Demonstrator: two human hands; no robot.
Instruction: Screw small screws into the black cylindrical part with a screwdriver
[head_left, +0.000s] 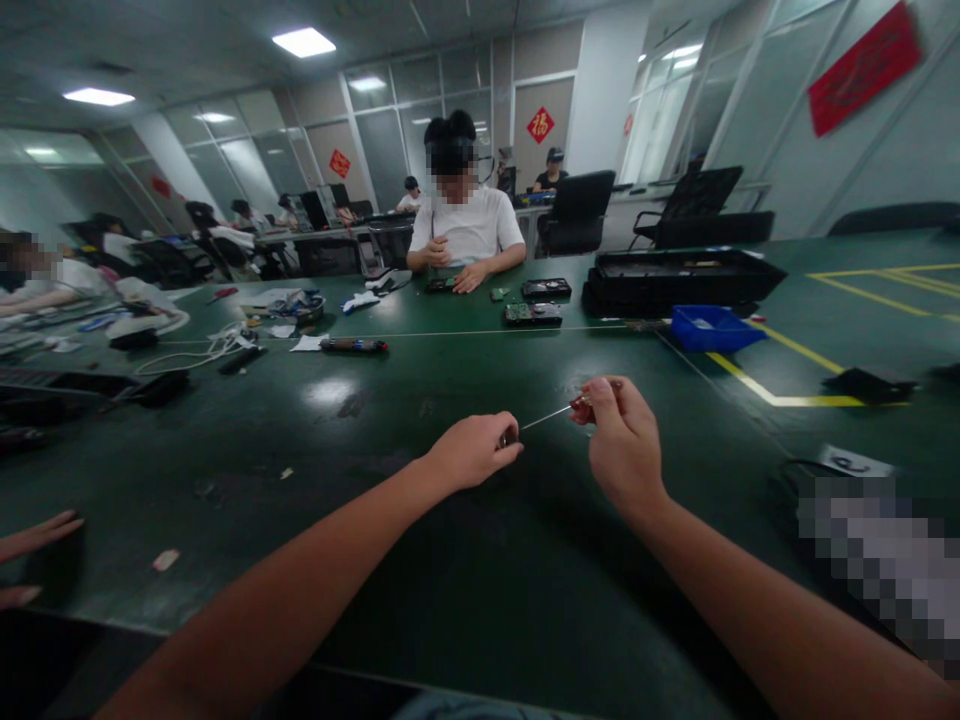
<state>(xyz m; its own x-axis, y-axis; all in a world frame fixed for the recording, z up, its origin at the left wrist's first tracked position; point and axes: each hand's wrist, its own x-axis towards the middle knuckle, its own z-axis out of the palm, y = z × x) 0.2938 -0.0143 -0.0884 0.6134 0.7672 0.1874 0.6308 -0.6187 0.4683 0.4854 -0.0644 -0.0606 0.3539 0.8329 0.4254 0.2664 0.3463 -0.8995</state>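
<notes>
Over the green table, my right hand point(624, 432) is closed around the reddish handle of a screwdriver point(546, 417). Its thin metal shaft slants down to the left, toward my left hand point(480, 448). The left fingers are curled in a pinch around a small dark, shiny piece point(508, 438) at the shaft's end. Most of that piece is hidden by the fingers, so its kind does not show. Whether the tip touches it, I cannot tell.
Across the green table point(420, 380) a person point(465, 225) in a white shirt handles a circuit board. Nearby lie hard drives point(532, 314), a blue tray point(716, 328) and a long black bin point(675, 280). Another person's hand point(37, 550) rests at the left edge.
</notes>
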